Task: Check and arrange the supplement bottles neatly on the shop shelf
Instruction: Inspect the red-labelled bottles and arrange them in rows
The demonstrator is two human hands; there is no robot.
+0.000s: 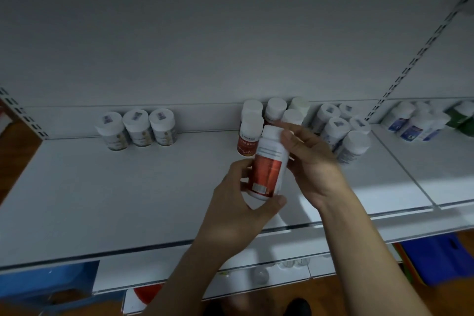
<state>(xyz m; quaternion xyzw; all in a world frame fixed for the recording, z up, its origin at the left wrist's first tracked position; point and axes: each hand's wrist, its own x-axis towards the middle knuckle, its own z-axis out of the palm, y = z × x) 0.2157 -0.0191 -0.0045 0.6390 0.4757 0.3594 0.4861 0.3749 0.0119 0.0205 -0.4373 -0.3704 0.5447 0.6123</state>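
Head view: red-label bottle (269,167) tilted over the shelf's (128,187) middle, near its back edge. My left hand (238,197) grips the base; my right hand (315,161) fingers pinch near the cap. Risk: my right knuckles toppling the white-capped bottles (336,131) just behind.

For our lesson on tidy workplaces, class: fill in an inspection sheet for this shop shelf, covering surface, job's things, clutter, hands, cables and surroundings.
Surface: white shelf, bottles along its back.
Job's things: held bottle, red label, tilted above the shelf; three bottles at back left; red-label bottle and white-capped cluster at back centre.
Clutter: nothing seen.
Hands: left hand grips the held bottle's base; right hand touches its top, grip blurred.
Cables: nothing seen.
Surroundings: slotted upright; next bay with blue-label bottles and green bottles; lower shelf below.
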